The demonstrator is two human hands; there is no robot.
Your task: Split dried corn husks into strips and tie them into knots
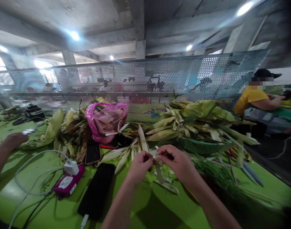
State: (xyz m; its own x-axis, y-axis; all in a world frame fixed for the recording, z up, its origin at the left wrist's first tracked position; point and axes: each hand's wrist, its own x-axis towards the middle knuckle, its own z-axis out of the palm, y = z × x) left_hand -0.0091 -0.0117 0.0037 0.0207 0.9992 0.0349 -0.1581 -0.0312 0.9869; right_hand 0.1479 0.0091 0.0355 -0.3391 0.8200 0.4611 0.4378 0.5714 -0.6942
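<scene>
My left hand and my right hand meet over the middle of the green table. Both pinch a pale corn husk strip between thumb and fingertips. Its lower end hangs down toward husk scraps on the tabletop. Behind my hands more loose husk strips fan out. To the right, a heap of corn husks rises above a green basket. Green stringy fibre lies beside my right forearm.
A phone on a cable and a purple power strip lie left. Behind stand a pink plastic bag and a perforated metal screen. Scissors lie right. Another person's hand reaches in left; a person in yellow sits right.
</scene>
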